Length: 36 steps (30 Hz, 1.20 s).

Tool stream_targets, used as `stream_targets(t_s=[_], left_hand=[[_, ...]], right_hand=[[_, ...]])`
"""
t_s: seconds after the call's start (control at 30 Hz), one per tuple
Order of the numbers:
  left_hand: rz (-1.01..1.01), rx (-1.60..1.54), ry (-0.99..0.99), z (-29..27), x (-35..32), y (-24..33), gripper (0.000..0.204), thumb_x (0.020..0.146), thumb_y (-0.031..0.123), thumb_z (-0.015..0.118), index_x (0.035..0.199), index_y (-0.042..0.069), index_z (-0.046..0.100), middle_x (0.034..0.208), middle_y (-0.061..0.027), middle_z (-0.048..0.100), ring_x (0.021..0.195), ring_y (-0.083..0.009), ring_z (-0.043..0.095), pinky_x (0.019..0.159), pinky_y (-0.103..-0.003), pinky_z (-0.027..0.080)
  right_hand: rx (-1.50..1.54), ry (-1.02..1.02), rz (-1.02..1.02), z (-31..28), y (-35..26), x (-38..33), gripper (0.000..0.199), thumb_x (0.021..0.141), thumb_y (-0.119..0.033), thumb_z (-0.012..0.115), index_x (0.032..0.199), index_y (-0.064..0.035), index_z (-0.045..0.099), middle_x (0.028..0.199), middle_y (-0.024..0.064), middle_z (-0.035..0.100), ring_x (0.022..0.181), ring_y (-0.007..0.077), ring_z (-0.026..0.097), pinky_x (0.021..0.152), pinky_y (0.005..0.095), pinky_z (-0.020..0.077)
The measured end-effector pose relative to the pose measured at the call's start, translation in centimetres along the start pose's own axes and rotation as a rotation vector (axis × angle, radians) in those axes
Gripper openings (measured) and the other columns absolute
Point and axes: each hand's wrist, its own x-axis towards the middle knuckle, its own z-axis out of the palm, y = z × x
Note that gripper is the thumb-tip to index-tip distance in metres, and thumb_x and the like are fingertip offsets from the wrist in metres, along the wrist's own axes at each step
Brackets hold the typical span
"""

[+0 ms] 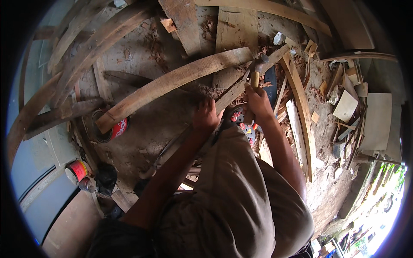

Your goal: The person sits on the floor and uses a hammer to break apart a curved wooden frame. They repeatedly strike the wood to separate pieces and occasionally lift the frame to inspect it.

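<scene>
My right hand (258,105) is closed round the wooden handle of a hammer (255,79), with its dark metal head pointing away from me, over a long narrow board (234,91). This board slants from the far right toward my lap. Lower along it, my left hand (207,115) grips the board at its left side, fingers bent and thumb near the edge. A thick curved piece of wood (185,77) lies beyond my left hand, its far end close to the hammer head. Below my right hand a dark clog (238,117) with colourful charms shows beside my knee.
A red can (118,130) stands under the curved wood's near end. More curved timbers (92,47) lean at the left, near a smaller red-and-yellow can (77,170) and a black plastic bag (105,178). Wood strips (299,112) and scrap boards (345,106) lie on the right.
</scene>
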Motion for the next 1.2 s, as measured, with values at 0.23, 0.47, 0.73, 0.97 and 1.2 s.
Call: stream_targets(t_s=[0.23,0.47,0.73,0.97,1.2], left_hand=[[0.115,0.003,0.088,0.7,0.5,-1.0,0.053,0.079,0.044,0.077,0.110,0.006,0.057,0.106,-0.0131,0.062,0.098,-0.0316,0.061,0.085,-0.046,0.049],[0.221,0.056,0.006,-1.0,0.4,-1.2,0.055,0.075,0.042,0.080,0.109,0.007,0.056,0.105,-0.0095,0.061,0.099,-0.0279,0.060,0.085,-0.043,0.048],[0.315,0.005,-0.008,-0.7,-0.5,-2.5,0.066,0.069,0.038,0.085,0.121,0.008,0.057,0.112,-0.0089,0.060,0.103,-0.0287,0.059,0.088,-0.044,0.049],[0.362,0.030,0.009,-0.6,-0.5,-2.4,0.067,0.073,0.045,0.081,0.123,0.007,0.060,0.120,-0.0108,0.062,0.109,-0.0296,0.060,0.091,-0.046,0.049],[0.321,-0.031,0.015,0.3,-0.3,-2.8,0.063,0.078,0.043,0.077,0.125,0.005,0.059,0.120,-0.0148,0.063,0.107,-0.0332,0.061,0.093,-0.047,0.048]], right_hand=[[-0.070,-0.118,0.178,-4.6,-2.6,-1.8,0.032,0.098,-0.033,0.061,0.103,-0.0026,0.053,0.075,0.0024,0.049,0.056,0.0127,0.050,0.048,0.0328,0.0465],[0.125,-0.111,0.282,-5.5,-0.1,-4.0,0.030,0.097,-0.030,0.064,0.095,-0.0034,0.051,0.072,0.0023,0.048,0.055,0.0127,0.049,0.047,0.0332,0.0462],[0.107,-0.134,0.334,-5.4,2.3,-7.5,0.032,0.098,-0.033,0.064,0.081,-0.0114,0.048,0.059,-0.0032,0.041,0.047,0.0097,0.040,0.044,0.0313,0.0424],[0.192,-0.127,0.383,-6.7,2.5,-7.4,0.026,0.095,-0.023,0.064,0.078,-0.0118,0.047,0.059,-0.0038,0.041,0.047,0.0078,0.040,0.043,0.0285,0.0378],[-0.380,-0.333,0.627,-18.1,-8.1,-11.2,0.049,0.099,-0.029,0.062,0.060,-0.0180,0.036,0.048,-0.0083,0.033,0.036,0.0024,0.025,0.031,0.0240,0.0197]])
